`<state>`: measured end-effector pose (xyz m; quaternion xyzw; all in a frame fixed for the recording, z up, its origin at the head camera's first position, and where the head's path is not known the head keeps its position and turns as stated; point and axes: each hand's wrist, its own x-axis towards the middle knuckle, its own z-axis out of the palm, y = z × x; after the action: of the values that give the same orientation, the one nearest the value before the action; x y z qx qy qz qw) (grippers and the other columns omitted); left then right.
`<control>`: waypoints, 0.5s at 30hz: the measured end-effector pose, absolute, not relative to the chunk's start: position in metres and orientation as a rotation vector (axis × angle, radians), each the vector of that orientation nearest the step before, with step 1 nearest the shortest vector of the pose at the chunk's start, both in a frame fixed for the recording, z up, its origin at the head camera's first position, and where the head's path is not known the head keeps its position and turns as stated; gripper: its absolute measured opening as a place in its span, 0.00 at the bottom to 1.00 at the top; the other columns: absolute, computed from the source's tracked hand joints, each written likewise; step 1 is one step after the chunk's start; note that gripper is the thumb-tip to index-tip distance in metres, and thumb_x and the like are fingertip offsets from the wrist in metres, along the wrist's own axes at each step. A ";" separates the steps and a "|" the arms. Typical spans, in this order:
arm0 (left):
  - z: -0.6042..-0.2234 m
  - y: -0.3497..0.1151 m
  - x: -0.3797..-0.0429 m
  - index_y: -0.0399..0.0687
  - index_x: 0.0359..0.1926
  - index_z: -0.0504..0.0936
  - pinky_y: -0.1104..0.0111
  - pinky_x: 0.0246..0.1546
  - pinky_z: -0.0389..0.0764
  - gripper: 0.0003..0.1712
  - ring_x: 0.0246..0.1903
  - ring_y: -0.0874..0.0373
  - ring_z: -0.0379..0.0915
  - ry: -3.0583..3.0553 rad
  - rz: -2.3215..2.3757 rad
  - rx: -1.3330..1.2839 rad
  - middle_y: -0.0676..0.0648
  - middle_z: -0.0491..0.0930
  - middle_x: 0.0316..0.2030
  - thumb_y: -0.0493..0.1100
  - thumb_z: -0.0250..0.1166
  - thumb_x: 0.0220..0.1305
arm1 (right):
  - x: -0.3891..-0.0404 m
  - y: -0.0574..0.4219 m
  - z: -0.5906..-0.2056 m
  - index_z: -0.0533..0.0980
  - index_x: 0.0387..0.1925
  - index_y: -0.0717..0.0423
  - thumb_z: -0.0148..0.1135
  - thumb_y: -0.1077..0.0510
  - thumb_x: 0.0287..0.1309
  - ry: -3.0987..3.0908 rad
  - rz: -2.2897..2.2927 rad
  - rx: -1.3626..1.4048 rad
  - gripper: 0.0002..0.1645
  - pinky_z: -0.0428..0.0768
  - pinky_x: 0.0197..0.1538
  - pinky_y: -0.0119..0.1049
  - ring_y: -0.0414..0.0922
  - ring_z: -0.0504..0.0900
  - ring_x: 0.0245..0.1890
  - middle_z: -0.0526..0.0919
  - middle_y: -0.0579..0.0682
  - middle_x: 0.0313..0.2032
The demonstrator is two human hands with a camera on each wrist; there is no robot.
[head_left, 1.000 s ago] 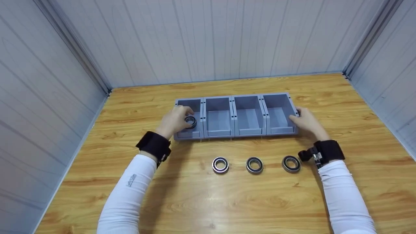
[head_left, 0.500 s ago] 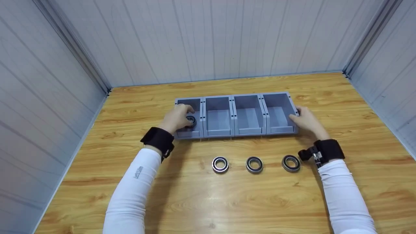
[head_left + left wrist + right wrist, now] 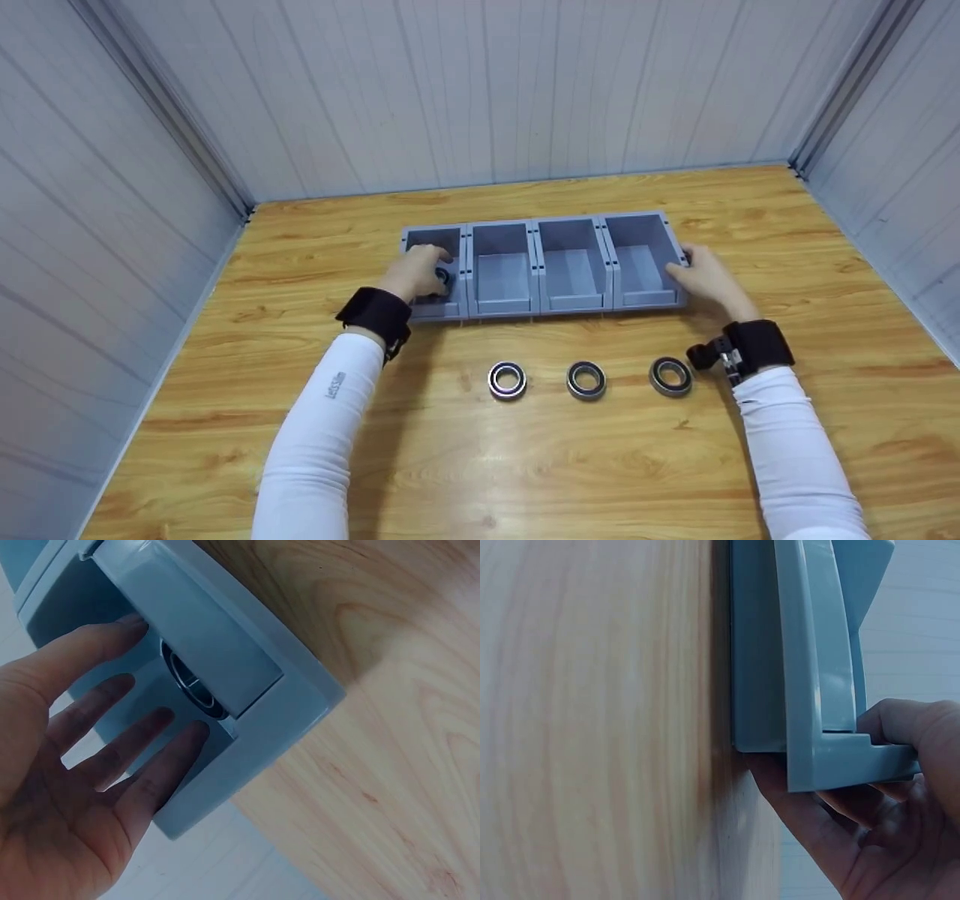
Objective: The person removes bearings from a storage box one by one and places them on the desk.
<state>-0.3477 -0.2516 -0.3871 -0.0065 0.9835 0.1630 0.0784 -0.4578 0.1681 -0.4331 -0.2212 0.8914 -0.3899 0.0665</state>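
My left hand (image 3: pixel 420 271) is in the leftmost compartment of a row of grey plastic bins (image 3: pixel 504 307). In the left wrist view its fingers are spread and loosely bent, apart from a ball bearing (image 3: pixel 180 680). That bearing lies inside the compartment, partly hidden behind the front lip. At the row's other end, my right hand (image 3: pixel 705 279) grips the outer side wall of the rightmost bin (image 3: pixel 855 763), thumb over the rim and fingers outside and beneath it.
Three more bearings lie on the wooden table before the bins: a left one (image 3: pixel 507 381), a middle one (image 3: pixel 586 380) and a right one (image 3: pixel 670 376), near the right wrist camera. White panel walls (image 3: pixel 487 90) stand behind and at both sides.
My left hand has let go of the bearing, which now lies in the leftmost compartment, and its forearm has shifted right. The right hand keeps its grip on the bin.
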 end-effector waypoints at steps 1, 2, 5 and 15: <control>-0.388 -0.251 -0.348 0.43 0.55 0.72 0.59 0.48 0.68 0.30 0.53 0.49 0.63 2.945 0.477 -0.023 0.41 0.68 0.55 0.37 0.67 0.47 | -0.458 0.168 -0.433 0.65 0.53 0.72 0.49 0.63 0.58 2.684 -1.177 -0.664 0.23 0.74 0.33 0.29 0.51 0.76 0.33 0.75 0.67 0.39; -0.389 -0.251 -0.349 0.43 0.55 0.72 0.59 0.48 0.68 0.30 0.53 0.49 0.63 2.947 0.462 -0.026 0.41 0.68 0.55 0.37 0.66 0.47 | -0.457 0.168 -0.433 0.65 0.53 0.72 0.48 0.63 0.58 2.681 -1.179 -0.661 0.23 0.74 0.33 0.29 0.51 0.76 0.33 0.75 0.67 0.39; -0.391 -0.250 -0.352 0.43 0.55 0.71 0.60 0.48 0.69 0.31 0.53 0.48 0.63 2.945 0.425 -0.030 0.41 0.68 0.55 0.38 0.67 0.47 | -0.457 0.168 -0.433 0.65 0.53 0.71 0.48 0.63 0.57 2.678 -1.185 -0.657 0.22 0.74 0.33 0.29 0.52 0.75 0.33 0.75 0.67 0.39; -0.397 -0.248 -0.358 0.42 0.53 0.72 0.61 0.44 0.71 0.30 0.47 0.48 0.69 2.936 0.369 -0.055 0.41 0.72 0.50 0.35 0.66 0.43 | -0.459 0.169 -0.435 0.65 0.52 0.74 0.49 0.64 0.57 2.691 -1.191 -0.724 0.22 0.73 0.32 0.26 0.53 0.76 0.34 0.75 0.69 0.39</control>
<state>-0.3576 -0.2482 -0.3967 -0.0185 0.9879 0.1242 0.0907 -0.4589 0.1688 -0.4345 -0.2386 0.8866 -0.3923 0.0553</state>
